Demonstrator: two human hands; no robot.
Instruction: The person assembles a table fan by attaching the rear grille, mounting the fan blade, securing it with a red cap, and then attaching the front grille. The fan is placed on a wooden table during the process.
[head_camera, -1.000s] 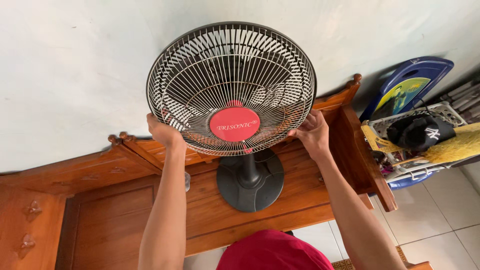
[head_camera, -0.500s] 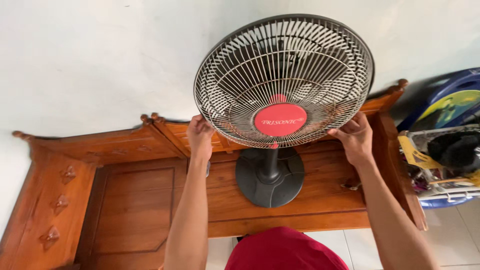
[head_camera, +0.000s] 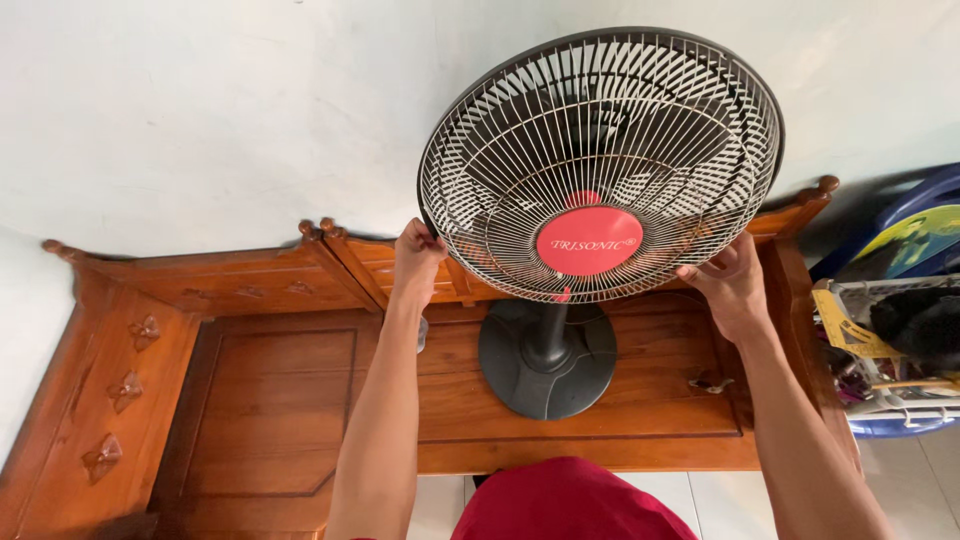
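Fan (head_camera: 600, 165) gripped at both lower sides of its wire grille, standing on the wooden cabinet (head_camera: 300, 400) at centre frame.

Our left hand (head_camera: 417, 257) was curled closed on the grille's lower-left rim; our right hand (head_camera: 728, 285) pinched the lower-right rim, fingers bent around the wires. The round black base (head_camera: 545, 360) sat on the cabinet top below, against the white wall (head_camera: 200, 100). In our judgement, even pressure from both sides and a grip on the outer ring, not the thin wires, would keep the head from twisting on its stem.
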